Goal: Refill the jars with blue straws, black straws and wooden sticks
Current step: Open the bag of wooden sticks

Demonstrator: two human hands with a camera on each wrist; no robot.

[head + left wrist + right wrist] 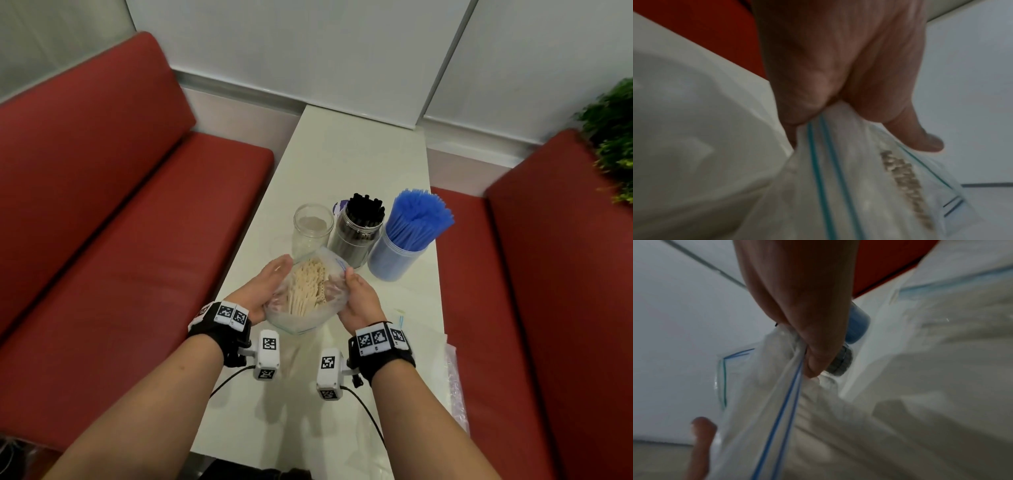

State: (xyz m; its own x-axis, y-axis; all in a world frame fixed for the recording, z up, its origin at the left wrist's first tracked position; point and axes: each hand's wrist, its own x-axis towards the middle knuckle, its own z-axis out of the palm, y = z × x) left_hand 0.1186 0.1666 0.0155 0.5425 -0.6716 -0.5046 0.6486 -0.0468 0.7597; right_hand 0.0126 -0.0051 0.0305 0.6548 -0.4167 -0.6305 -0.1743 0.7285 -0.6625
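Red bench seats (113,219) ran along both sides of a narrow white table (356,161); green foliage (613,137) showed at far right edge. On the table stood three jars in a row: a blue-straw jar (399,255) at right, packed with blue straws (419,216) fanning above the rim; a black-straw jar (354,240) in the middle, full of black straws (364,207); a clear jar (312,228) at left holding no sticks. A crumpled clear plastic wrapper (455,387) lay at the table's near right edge.

Held above the table just in front of the jars was a clear zip bag (301,318), blue seal lines visible, mouth pulled wide. Inside it sat a bundle of wooden sticks (306,287), ends pointing toward the clear jar. Left hand (265,291) gripped the bag's left edge, thumb and fingers pinching the plastic in the left wrist view (838,65). Right hand (359,298) pinched the right edge near the zip strip, clamped on the plastic in the right wrist view (803,305). Hands were apart, the bag stretched between them. Both wrists wore black straps with tagged camera modules.
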